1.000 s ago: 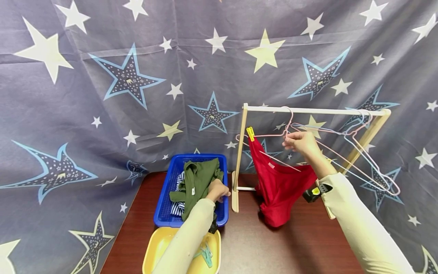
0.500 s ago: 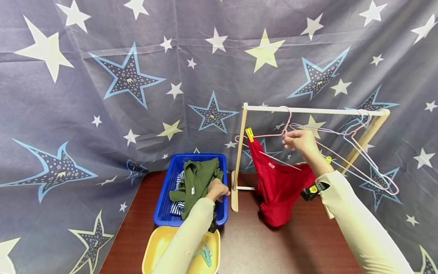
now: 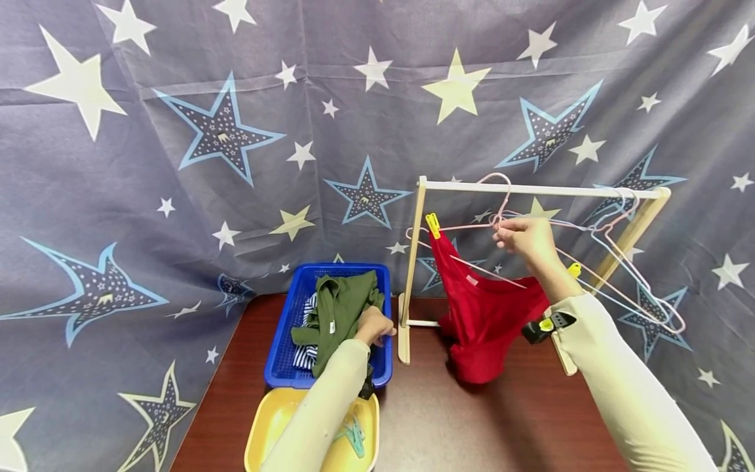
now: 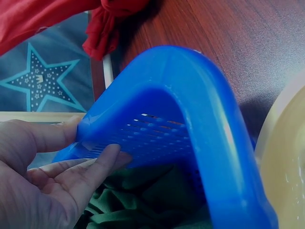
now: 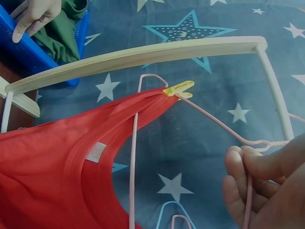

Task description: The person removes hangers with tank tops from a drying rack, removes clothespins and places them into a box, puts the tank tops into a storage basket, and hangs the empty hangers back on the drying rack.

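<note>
My right hand (image 3: pixel 526 241) pinches the pink hanger (image 5: pixel 217 120) just below its hook. The hook stands at the rack's white rod (image 3: pixel 548 191), its top above it. A red garment (image 3: pixel 480 314) with a small white label hangs from this hanger. A yellow clothespin (image 3: pixel 433 225) clips one shoulder; another yellow clothespin (image 3: pixel 574 269) shows beside my right wrist. My left hand (image 4: pixel 57 176) grips the rim of the blue basket (image 4: pixel 214 119), thumb outside and fingers inside. A green garment (image 3: pixel 345 301) and a striped garment (image 3: pixel 305 357) lie in the basket.
Blue and pink hangers (image 3: pixel 651 288) hang at the rod's right end. A yellow basin (image 3: pixel 256 426) with green clothespins (image 3: pixel 356 438) stands in front of the basket. The wooden rack (image 3: pixel 405 344) stands on a brown table (image 3: pixel 436 419), before a star-patterned cloth (image 3: pixel 354 118).
My right hand has raised the pink hanger slightly and shifted it a little right, so its hook sits higher over the rod. The red garment rises with it. My left hand stays at the basket.
</note>
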The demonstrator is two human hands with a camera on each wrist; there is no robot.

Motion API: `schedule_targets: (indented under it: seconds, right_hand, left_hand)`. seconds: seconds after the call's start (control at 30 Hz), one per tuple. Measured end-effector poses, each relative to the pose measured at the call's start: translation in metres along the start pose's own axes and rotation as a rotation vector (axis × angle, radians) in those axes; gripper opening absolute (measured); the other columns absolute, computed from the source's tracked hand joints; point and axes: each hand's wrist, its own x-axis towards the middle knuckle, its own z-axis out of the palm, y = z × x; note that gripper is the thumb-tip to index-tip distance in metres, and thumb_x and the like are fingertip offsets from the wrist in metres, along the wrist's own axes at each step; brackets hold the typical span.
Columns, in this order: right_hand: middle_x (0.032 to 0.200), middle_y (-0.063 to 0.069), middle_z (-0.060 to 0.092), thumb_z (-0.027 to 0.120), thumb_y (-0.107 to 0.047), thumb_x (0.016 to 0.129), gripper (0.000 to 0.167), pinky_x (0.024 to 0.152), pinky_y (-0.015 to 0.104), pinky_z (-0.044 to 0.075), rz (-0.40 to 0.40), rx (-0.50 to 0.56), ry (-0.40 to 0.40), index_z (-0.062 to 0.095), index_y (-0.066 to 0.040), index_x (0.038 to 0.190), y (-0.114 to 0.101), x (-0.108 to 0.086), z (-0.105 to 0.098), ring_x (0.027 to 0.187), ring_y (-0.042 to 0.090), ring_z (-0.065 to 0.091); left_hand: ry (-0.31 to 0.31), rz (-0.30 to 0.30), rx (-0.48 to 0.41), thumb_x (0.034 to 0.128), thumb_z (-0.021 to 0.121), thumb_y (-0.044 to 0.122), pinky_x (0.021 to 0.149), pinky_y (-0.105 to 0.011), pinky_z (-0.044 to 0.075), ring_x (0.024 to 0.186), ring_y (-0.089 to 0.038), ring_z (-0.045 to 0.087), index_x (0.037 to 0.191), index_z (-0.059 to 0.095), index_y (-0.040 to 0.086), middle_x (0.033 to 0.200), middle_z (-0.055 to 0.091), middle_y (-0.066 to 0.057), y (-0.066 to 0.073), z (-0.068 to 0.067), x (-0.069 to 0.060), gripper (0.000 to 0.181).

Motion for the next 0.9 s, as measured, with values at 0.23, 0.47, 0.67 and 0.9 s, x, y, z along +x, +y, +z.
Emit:
schedule_targets:
  seconds: [0.23,0.47,0.67,0.9]
  right_hand:
    - [0.064,-0.021,0.068,0.060,0.004,0.098,0.030,0.054,0.011,0.053,-0.042,0.064,0.043,0.058,0.022,0.122,-0.005,-0.008,-0.017,0.057,-0.005,0.065]
    - [0.068,-0.013,0.073,0.059,0.011,0.095,0.038,0.057,0.012,0.056,-0.063,0.268,0.069,0.076,-0.019,0.078,-0.012,-0.021,-0.037,0.057,0.000,0.068]
    - [0.077,-0.009,0.077,0.057,0.014,0.095,0.042,0.063,0.015,0.059,-0.070,0.403,0.010,0.079,-0.019,0.080,-0.003,-0.036,-0.051,0.065,0.002,0.073]
    - [0.081,-0.008,0.078,0.059,0.013,0.095,0.036,0.064,0.016,0.060,-0.113,0.407,-0.008,0.080,-0.015,0.086,0.016,-0.051,-0.061,0.067,0.003,0.073]
  left_hand:
    - [0.003,0.010,-0.017,0.0736,0.083,-0.004,0.048,-0.034,0.060,0.061,-0.035,0.073,0.083,0.065,-0.007,0.078,0.066,-0.019,-0.002,0.000,0.001,0.020]
    - [0.001,0.012,-0.016,0.0744,0.083,-0.004,0.047,-0.034,0.059,0.060,-0.035,0.073,0.083,0.065,-0.008,0.077,0.066,-0.020,-0.003,0.002,0.001,0.020]
    - [-0.010,-0.002,-0.047,0.0746,0.081,-0.006,0.047,-0.034,0.060,0.061,-0.034,0.072,0.081,0.064,-0.006,0.075,0.063,-0.016,-0.005,0.003,0.002,0.019]
    - [-0.040,0.011,-0.106,0.0750,0.078,-0.009,0.058,-0.042,0.064,0.062,-0.031,0.071,0.076,0.060,-0.002,0.068,0.058,-0.011,-0.006,0.000,0.002,0.020]
